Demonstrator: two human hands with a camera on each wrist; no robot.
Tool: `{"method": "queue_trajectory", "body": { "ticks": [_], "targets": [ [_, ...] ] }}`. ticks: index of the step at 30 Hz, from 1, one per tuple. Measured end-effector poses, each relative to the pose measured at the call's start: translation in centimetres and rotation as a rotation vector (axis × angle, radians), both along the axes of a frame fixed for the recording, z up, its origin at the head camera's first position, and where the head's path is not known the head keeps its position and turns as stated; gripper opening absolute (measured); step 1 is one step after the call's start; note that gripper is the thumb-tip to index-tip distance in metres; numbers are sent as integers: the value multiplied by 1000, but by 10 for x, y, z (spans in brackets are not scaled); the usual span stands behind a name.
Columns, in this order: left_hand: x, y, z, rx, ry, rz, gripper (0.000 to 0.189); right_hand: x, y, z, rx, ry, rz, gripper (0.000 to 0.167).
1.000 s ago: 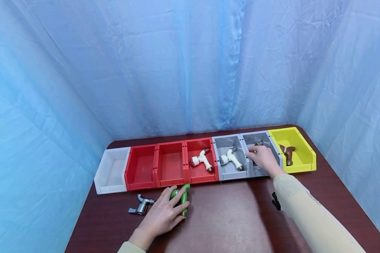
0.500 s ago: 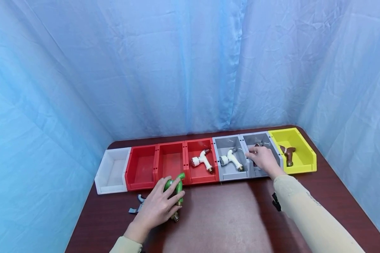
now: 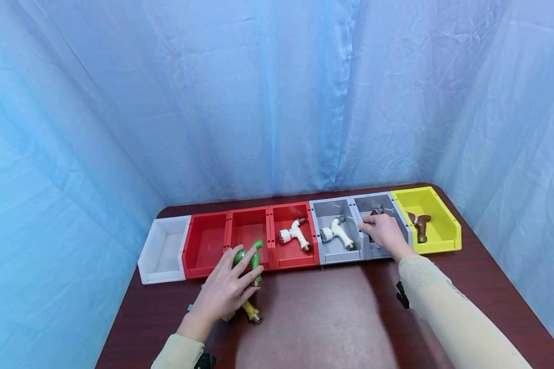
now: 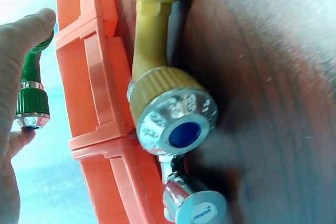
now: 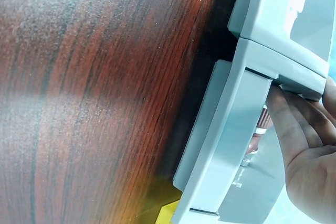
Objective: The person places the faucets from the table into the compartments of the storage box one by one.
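Note:
My left hand (image 3: 228, 287) holds a green faucet (image 3: 256, 260) above the table, just in front of the red bins. In the left wrist view, thumb and fingers pinch the green faucet (image 4: 31, 85) at its ends. A yellow faucet (image 4: 151, 45) lies on the table below this hand, with a chrome faucet (image 4: 198, 203) beside it; in the head view the hand mostly covers both. My right hand (image 3: 385, 233) grips the left side wall of the right grey bin (image 5: 223, 145), fingers inside. Within that bin lies a brown faucet (image 5: 256, 139), partly hidden by the hand.
Along the back of the table runs a row of bins: a white bin (image 3: 150, 256), several red ones, two grey ones and a yellow bin (image 3: 445, 225). White faucets (image 3: 297, 234) lie in the right red and left grey bins. The yellow bin holds a brown faucet (image 3: 421, 228).
My left hand has lifted the green faucet off the table and carried it left and toward the red bins, uncovering the yellow faucet. The right hand has stayed in place.

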State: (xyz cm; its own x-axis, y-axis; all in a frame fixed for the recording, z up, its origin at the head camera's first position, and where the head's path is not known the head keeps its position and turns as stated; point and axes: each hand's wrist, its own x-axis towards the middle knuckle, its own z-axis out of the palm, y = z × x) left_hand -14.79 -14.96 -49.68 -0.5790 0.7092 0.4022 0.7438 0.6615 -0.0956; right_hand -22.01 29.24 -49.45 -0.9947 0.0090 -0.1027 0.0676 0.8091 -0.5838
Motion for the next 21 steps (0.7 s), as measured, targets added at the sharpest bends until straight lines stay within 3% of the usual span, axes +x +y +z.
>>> {"method": "queue_trajectory", "body": {
  "ticks": [21],
  "targets": [
    [-29,-8,10,-13,-5,53,67,1,-1,3,2,5,-23,38]
  ]
}}
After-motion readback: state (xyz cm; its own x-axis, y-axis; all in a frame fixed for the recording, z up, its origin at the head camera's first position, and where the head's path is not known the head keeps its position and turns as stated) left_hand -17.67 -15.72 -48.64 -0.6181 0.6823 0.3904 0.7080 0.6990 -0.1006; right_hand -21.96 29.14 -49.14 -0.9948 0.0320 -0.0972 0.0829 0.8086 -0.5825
